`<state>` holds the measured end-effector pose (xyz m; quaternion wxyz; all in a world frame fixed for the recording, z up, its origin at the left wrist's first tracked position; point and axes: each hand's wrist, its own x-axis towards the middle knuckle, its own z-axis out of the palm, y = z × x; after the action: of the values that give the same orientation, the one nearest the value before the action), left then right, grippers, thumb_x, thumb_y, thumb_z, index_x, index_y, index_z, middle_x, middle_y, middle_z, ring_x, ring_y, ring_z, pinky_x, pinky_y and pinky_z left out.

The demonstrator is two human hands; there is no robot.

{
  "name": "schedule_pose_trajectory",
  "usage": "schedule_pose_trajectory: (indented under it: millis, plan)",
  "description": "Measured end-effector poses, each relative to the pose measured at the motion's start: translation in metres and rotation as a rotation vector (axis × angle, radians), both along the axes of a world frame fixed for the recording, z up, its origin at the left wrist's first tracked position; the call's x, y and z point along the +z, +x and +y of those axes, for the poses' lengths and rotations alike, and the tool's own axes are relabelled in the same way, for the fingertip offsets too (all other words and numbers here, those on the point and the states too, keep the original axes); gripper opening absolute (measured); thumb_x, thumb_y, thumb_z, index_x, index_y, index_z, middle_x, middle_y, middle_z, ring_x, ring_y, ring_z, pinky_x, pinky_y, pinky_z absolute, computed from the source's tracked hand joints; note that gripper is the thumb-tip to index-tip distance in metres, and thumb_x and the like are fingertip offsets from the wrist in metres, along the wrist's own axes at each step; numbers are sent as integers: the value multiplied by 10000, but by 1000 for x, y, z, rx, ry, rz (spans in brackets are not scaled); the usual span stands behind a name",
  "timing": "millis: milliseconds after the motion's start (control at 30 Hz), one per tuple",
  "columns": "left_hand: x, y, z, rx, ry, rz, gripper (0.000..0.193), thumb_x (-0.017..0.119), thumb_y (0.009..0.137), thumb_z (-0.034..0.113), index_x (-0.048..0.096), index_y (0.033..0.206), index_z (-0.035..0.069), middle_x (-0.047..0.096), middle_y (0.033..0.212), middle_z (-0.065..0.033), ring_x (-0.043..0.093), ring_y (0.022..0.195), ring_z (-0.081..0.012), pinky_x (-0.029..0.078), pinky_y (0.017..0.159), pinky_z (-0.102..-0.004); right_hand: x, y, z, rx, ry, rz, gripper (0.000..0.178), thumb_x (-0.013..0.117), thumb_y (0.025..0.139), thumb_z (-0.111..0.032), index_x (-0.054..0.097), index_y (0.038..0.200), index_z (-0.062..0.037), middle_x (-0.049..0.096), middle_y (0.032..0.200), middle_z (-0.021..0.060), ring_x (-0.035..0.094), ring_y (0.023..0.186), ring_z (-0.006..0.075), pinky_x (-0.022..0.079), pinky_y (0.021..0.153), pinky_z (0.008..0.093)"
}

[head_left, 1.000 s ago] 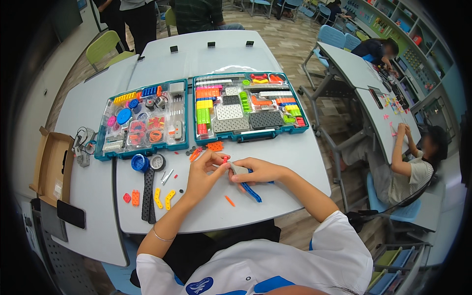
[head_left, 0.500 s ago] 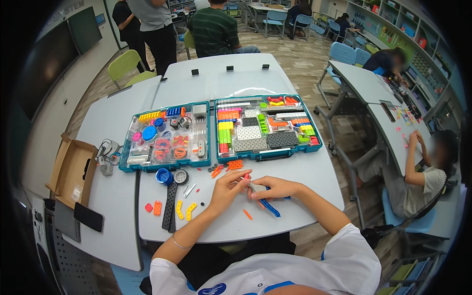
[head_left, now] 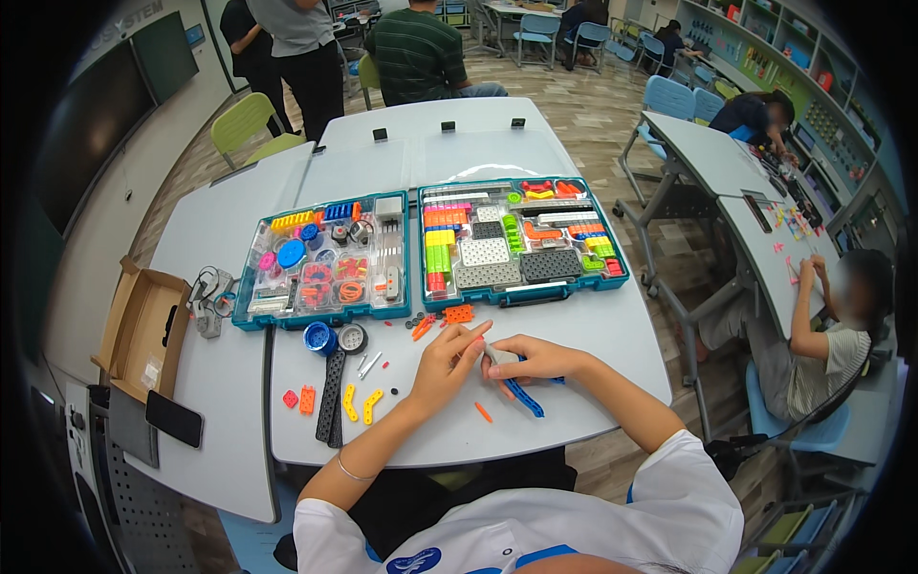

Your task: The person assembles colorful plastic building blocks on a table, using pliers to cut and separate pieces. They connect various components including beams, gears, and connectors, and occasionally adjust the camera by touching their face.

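Grey-and-blue hand tool [head_left: 524, 398], one: over the near middle of the pale table [head_left: 569, 426], clamped in the right hand [head_left: 535, 360], a blue handle pointing toward the near right. Small red piece [head_left: 485, 329], one: pinched between thumb and forefinger of the left hand [head_left: 446, 364], just beside the tool's grey end; whether the two touch cannot be told. Orange stick [head_left: 483, 412], one: loose, nearer than the tool. Yellow angled beams [head_left: 350, 403], two: left of the left hand. Dark perforated strip [head_left: 330, 400]: farther left, a blue wheel [head_left: 319, 337] and grey wheel [head_left: 353, 338] at its far end. Parts cases [head_left: 595, 285], two, teal-edged: far side, side by side.
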<state>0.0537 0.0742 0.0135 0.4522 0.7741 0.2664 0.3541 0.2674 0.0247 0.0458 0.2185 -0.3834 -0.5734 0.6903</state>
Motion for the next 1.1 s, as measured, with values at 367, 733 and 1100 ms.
schedule_pose_trajectory:
  millis: [367, 733, 1100]
  plan:
    - [12, 3, -12, -31, 62, 165, 227, 403, 1059, 222, 538, 1111, 47, 598, 956, -157, 628, 791, -344, 484, 666, -440, -7, 2, 1, 87, -6, 5, 269, 593, 1014, -321, 588, 1039, -53, 657, 759, 26, 635, 714, 76, 407, 573, 216]
    - [1, -2, -4, -76, 66, 156, 247, 404, 1054, 241, 550, 1035, 42, 625, 909, -171, 627, 804, -389, 484, 694, -455, -8, -1, -1, 71, -11, 21, 275, 596, 1012, -342, 601, 1041, -69, 654, 724, 15, 579, 668, 49, 368, 552, 208]
    - [5, -5, -9, -66, -87, 183, 242, 455, 1063, 257, 541, 1032, 33, 602, 776, -135, 607, 682, -237, 459, 646, -382, 9, -26, -15, -118, -41, -20, 316, 628, 997, -366, 575, 1096, -71, 665, 718, 41, 520, 548, 55, 347, 485, 209]
